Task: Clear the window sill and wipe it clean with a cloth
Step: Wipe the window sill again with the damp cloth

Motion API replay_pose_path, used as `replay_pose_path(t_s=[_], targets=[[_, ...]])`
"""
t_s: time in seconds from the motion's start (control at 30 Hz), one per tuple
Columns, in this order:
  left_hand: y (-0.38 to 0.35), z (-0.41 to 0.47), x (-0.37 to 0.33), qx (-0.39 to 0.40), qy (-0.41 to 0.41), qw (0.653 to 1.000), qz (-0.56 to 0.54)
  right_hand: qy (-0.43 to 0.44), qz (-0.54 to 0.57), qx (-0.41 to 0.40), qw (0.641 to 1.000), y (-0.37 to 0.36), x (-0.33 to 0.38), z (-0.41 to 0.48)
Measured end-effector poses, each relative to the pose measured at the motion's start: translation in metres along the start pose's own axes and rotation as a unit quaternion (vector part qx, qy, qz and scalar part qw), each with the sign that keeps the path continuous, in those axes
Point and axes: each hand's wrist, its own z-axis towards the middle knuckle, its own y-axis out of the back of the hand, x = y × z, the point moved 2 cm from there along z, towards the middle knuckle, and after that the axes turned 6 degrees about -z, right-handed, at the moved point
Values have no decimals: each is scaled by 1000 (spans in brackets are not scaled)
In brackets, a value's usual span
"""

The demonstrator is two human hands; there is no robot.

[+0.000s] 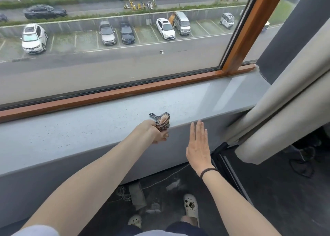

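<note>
**Hands meeting at the front edge of the sill**

Person is standing close to the window, both bare arms reaching forward. The left hand (158, 133) is curling its fingers round a small patterned bundle (162, 121), black-and-white weave with something pinkish showing at its middle. It may be a rolled cloth or a coil of cord; from here it is too small to tell. The bundle is sitting at the front edge of the grey window sill (85, 128), with a loop sticking out toward the glass. The right hand (198, 146) is lying flat and open just beside it, fingers straight and together, their tips reaching the sill's front edge, gripping nothing. A dark hair tie (208, 171) is circling that wrist. An orange-brown window frame (125, 91) is running along the back of the sill, and a pale curtain (285, 102) is hanging over its right end. White clogs (191, 207) are showing on the dark floor below.
</note>
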Motion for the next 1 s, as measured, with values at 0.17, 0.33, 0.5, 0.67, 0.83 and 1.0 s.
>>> replay_pose_path(t_s=[0.17, 0.33, 0.5, 0.67, 0.83, 1.0], targets=[[-71, 15, 66, 19, 1, 999, 32, 17, -32, -2, 999, -3, -89, 41], [-149, 47, 122, 12, 11, 998, 59, 5, -91, 8, 996, -8, -195, 86], [-221, 69, 167, 1, 21, 998, 62, 18, -241, 60, 969, -12, -279, 109], [-277, 80, 210, 0, 26, 997, 73, 32, -403, 152, 902, -14, -320, 118], [-321, 90, 248, 3, 34, 997, 72, 35, -425, 208, 880, -14, -352, 129], [-355, 85, 284, 30, 28, 997, 59, -46, -330, 224, 916, -18, -385, 139]])
